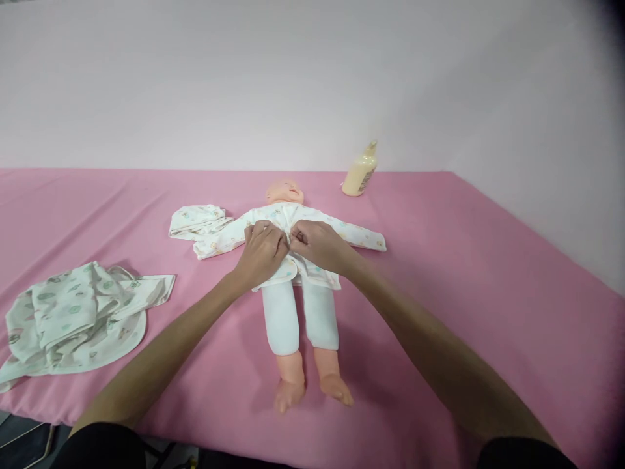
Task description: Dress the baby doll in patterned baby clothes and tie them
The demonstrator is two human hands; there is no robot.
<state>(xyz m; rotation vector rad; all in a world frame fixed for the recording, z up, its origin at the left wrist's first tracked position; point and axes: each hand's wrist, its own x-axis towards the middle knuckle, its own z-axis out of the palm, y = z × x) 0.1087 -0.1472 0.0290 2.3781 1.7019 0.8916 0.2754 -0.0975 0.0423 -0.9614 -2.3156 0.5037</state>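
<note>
A baby doll [288, 383] lies on its back, its head toward the wall and its bare feet toward me. It wears a white patterned long-sleeved top [356, 235] with the sleeves spread to both sides, and plain white trousers [282, 319]. Over the chest, my left hand [266, 251] has its fingers curled on the front of the top. Close beside it, my right hand [318, 243] pinches the top's front near the middle. The fingertips nearly meet and partly hide the fabric between them.
A pink-covered table [439, 312] bears everything. Behind the doll to the right stands a pale yellow pump bottle [359, 177]. Crumpled patterned cloth [73, 316] lies at the left, with a smaller folded cloth [198, 221] by the doll's sleeve. A white wall [219, 85] rises behind.
</note>
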